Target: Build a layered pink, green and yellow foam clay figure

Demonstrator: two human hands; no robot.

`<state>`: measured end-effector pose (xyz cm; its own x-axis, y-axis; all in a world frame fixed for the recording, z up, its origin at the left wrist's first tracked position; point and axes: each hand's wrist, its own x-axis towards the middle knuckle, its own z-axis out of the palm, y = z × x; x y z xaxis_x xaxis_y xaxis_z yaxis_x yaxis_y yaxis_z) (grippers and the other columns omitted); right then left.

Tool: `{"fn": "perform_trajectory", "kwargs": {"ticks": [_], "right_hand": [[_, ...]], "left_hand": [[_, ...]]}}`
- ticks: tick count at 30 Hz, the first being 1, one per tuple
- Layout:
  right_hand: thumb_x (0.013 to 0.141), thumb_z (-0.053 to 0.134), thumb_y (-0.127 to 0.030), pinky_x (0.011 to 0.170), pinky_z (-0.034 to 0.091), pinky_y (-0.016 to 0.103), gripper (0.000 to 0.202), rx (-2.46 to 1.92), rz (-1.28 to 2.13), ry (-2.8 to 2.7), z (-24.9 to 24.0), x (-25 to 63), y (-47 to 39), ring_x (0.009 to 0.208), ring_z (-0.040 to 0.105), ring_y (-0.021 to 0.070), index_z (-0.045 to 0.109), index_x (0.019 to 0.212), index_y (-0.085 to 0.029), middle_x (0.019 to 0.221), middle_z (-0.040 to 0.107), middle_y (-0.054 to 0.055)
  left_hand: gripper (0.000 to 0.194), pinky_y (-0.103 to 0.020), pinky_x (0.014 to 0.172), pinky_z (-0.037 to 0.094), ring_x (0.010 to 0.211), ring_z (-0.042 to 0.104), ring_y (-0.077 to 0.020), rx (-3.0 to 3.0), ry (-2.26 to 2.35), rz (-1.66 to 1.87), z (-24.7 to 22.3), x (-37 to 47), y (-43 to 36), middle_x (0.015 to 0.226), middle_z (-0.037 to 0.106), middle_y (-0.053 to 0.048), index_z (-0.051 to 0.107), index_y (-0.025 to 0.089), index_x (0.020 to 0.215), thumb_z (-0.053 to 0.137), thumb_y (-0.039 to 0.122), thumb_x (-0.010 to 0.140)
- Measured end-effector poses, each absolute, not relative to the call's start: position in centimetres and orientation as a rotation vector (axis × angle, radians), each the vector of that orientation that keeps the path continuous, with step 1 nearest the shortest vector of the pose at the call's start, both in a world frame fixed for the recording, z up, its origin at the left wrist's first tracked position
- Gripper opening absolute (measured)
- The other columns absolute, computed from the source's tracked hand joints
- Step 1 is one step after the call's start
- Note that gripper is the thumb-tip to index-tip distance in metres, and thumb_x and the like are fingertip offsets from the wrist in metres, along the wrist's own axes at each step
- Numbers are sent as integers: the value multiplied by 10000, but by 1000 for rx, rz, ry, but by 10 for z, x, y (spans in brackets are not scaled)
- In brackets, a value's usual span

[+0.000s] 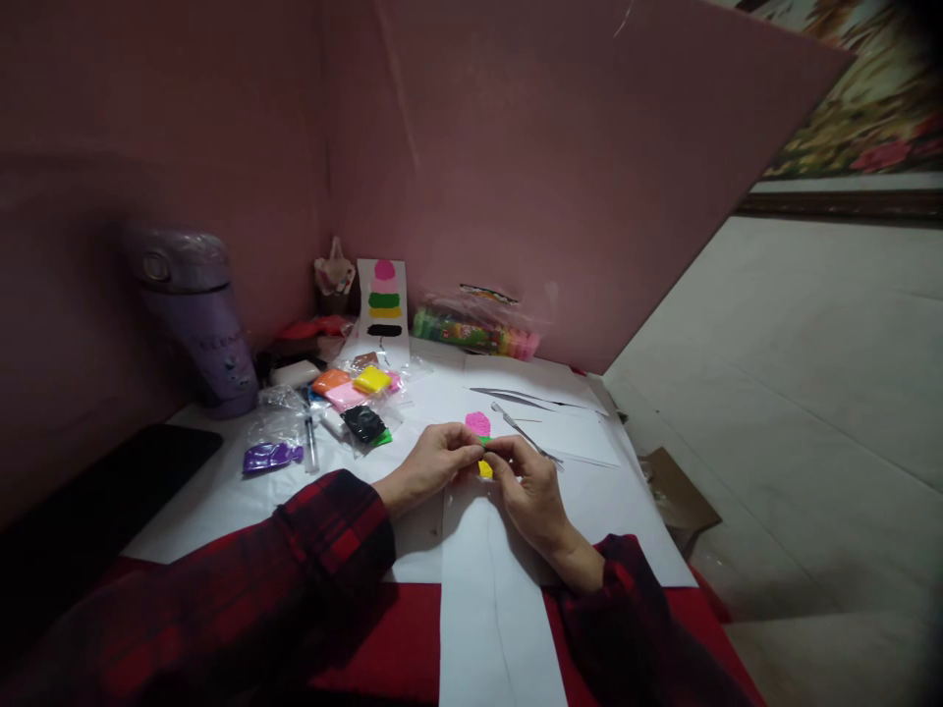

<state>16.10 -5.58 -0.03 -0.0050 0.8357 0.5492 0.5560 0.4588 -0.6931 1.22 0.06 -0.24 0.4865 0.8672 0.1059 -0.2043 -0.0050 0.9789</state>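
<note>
My left hand [442, 454] and my right hand [531, 483] meet with fingertips pinched on a small dark piece of clay [485, 448], mostly hidden by the fingers. Just beneath them, on a long white paper strip [492, 599], are a pink clay round [477, 423], a bit of green and a yellow clay patch [484, 469]. A slim metallic tool [525, 430] lies to the right of the pink round. Against the back wall leans a card [400, 344] with a pink circle and pink, green, yellow and black bands.
Left of my hands lie bagged clay blocks: yellow [372, 379], black [363, 423] and purple [271, 457]. A lilac bottle [213, 344] stands at the far left, behind a dark flat object [169, 454]. A clear bag of colourful sticks [475, 334] rests by the wall.
</note>
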Motion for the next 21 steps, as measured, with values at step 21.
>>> {"fn": "perform_trajectory", "kwargs": {"ticks": [21], "right_hand": [[872,547,-205,569,468,273,98,-1277,317,-1655,0,160,-55,638,608,166,642,852,-195,773,669,34]], "left_hand": [[301,-196,413,299,419,443,-67,1302,758,1049,-1,10,2,533,546,26,616,123,713,723,402,675]]}}
